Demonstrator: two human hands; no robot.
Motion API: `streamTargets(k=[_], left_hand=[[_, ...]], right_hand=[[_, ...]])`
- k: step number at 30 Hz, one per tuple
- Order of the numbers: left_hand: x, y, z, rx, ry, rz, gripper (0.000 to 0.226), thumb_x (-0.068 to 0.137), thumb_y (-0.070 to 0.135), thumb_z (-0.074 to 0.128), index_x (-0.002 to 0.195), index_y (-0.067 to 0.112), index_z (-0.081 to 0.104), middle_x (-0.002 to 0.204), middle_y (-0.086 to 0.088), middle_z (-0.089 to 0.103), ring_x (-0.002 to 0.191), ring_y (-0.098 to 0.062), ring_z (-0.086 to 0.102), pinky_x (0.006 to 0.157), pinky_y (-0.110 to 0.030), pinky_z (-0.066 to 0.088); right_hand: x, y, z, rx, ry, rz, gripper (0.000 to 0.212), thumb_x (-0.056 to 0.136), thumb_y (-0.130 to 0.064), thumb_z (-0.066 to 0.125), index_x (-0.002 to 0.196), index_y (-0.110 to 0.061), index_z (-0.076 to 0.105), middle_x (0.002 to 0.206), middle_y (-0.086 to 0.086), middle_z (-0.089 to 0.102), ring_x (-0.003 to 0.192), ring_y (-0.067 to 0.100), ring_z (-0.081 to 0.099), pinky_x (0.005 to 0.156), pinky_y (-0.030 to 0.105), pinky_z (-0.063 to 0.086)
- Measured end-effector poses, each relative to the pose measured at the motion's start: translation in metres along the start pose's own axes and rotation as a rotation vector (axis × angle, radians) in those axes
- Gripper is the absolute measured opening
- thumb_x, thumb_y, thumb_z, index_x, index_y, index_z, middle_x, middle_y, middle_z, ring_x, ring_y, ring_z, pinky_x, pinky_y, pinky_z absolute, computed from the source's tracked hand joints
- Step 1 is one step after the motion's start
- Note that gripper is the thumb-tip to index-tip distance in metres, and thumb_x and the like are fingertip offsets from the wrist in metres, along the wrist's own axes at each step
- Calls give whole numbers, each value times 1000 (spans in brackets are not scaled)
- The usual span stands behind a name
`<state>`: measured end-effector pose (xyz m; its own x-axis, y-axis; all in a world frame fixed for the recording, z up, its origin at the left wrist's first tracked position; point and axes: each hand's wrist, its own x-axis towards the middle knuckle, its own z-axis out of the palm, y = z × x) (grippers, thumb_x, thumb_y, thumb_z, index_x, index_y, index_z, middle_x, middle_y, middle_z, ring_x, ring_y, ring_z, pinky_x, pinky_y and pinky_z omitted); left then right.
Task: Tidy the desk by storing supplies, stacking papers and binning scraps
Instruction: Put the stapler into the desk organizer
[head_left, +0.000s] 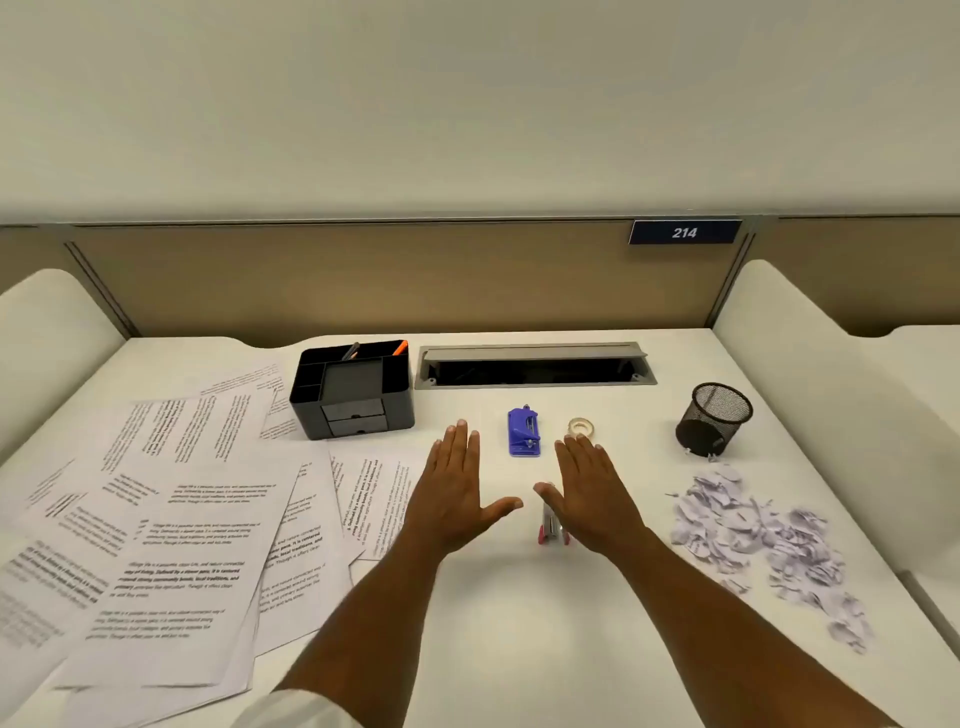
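White sleeve (291, 712) at the near edge, both bare forearms reaching over the counter (519, 623). Left hand (452, 499) and right hand (592, 493) are palm-down, side by side mid-counter. Fingers (460, 441) straight and together, thumbs out, gripping nothing. Can't tell if the palms touch the surface.

- Pink-and-silver stapler (549, 530): partly under the right hand's thumb side.
- Blue hole punch (523, 432): just past the fingertips, between the hands.
- Clear tape roll (582, 427): at the right hand's fingertips.
- Printed sheets (171, 519): loose and overlapping across the left half, down to the near left corner.
- Torn paper scraps (753, 535): heap near the right edge.
- Black desk organizer (353, 395): far left of centre, on the sheets' edge, orange pen (400, 347) and dark pen (350, 352) in its back slots.
- Black mesh pen cup (714, 418): far right, looks tipped over.
- Grey cable slot (535, 365): along the far edge, lid open.
- Sign "214" (684, 232): on the partition behind.
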<state>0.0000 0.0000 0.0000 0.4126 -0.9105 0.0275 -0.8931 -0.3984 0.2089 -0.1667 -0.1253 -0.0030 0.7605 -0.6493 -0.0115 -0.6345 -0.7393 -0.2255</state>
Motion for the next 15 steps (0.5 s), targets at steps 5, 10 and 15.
streamTargets(k=[5,10,15], left_hand=[[9,-3,16,9,-8,0,109,74,86,18,153,14,-6,159,-4,-18,141,-18,-24,113,-34,-13],[17,-7,36,-10,-55,-4,109,75,86,19,153,14,-6,152,-1,-26,145,-20,-21,116,-34,-11],[17,-7,57,-45,-101,-20,110,75,86,21,153,13,-5,158,-4,-20,147,-21,-17,117,-34,-11]], right_hand=[[9,8,12,55,-8,18,120,63,-81,-24,151,-11,19,159,6,18,148,21,9,119,32,2],[21,15,20,70,-46,30,123,61,-82,-23,150,-10,20,159,7,19,148,21,10,119,32,4],[30,21,31,79,-92,36,87,87,-68,14,150,-9,21,159,8,20,148,21,10,119,32,5]])
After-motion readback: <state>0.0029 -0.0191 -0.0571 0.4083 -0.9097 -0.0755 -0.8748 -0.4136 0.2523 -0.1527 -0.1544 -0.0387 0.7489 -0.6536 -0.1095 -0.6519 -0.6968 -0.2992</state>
